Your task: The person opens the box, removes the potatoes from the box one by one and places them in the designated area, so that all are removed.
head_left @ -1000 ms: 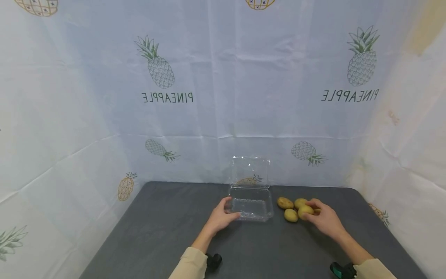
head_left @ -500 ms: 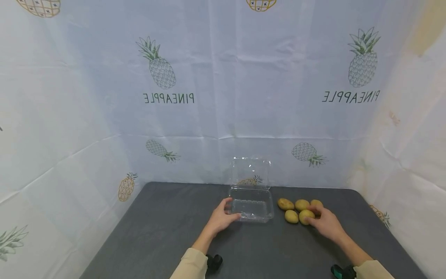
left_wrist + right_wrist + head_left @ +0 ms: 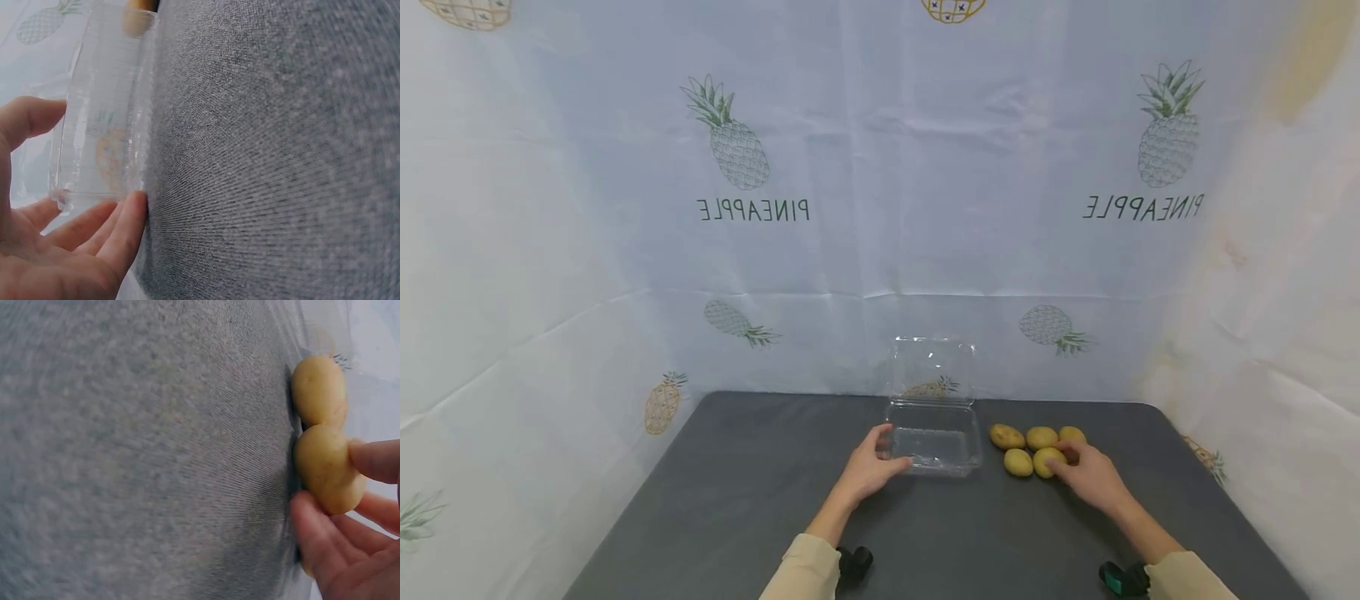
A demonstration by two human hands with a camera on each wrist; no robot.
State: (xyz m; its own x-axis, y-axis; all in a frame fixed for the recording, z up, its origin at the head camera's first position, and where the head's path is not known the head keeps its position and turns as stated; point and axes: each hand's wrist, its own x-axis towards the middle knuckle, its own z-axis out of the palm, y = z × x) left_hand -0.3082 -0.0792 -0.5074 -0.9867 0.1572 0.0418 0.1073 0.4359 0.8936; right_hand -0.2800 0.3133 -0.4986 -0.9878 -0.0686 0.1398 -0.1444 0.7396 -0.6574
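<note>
Several yellow potatoes lie grouped right of a clear plastic clamshell container (image 3: 936,471) in the head view. My right hand (image 3: 1093,479) holds the near-right potato (image 3: 1046,461) between thumb and fingers. In the right wrist view my thumb presses that potato (image 3: 326,464), and it touches a neighbouring potato (image 3: 319,387). My left hand (image 3: 868,468) grips the container's near-left corner, thumb at the front and fingers along the left side. The left wrist view shows the container's wall (image 3: 103,81) between thumb and fingers. Its lid (image 3: 932,367) stands raised at the back.
Three more potatoes, a brownish one (image 3: 1006,436), a middle one (image 3: 1041,437) and a right one (image 3: 1072,434), form the back row. The dark grey table (image 3: 970,533) ends at a pineapple-print curtain (image 3: 880,250) behind and at both sides.
My right hand has lowered the potato slightly toward me, beside the near-left potato. The back-right potato has come into sight. My left hand stays at the container, and the head view has shifted a little.
</note>
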